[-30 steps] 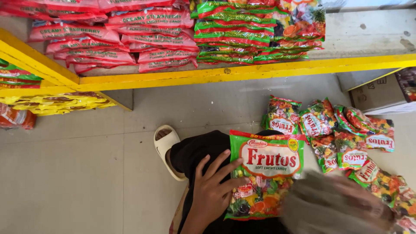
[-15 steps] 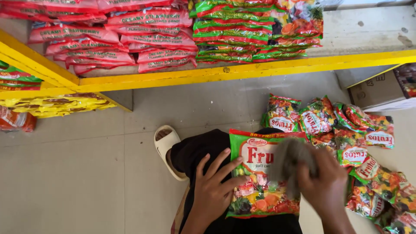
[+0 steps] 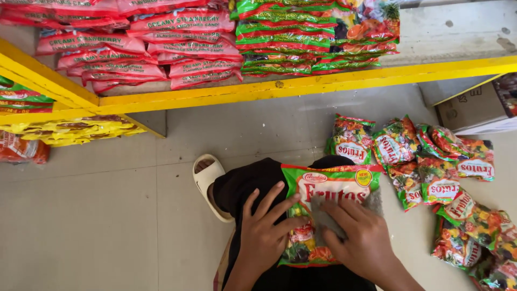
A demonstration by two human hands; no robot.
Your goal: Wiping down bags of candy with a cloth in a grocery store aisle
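A green and red candy bag [image 3: 328, 186] with a fruit picture lies across my dark-trousered knee. My left hand [image 3: 265, 230] rests flat on the bag's left edge, fingers spread. My right hand [image 3: 360, 240] presses a grey cloth [image 3: 327, 218] against the bag's front, fingers curled over the cloth. Part of the bag's lower half is hidden under both hands.
Several similar candy bags [image 3: 431, 167] lie scattered on the tiled floor to the right. A yellow-edged shelf [image 3: 301, 86] above holds stacked red bags [image 3: 151, 48] and green bags [image 3: 301, 37]. A cardboard box [image 3: 479, 105] sits far right. My cream sandal [image 3: 207, 180] shows by the knee.
My right hand came in from the lower right with the grey cloth and now presses it on the bag. The left hand stayed on the bag's left edge.
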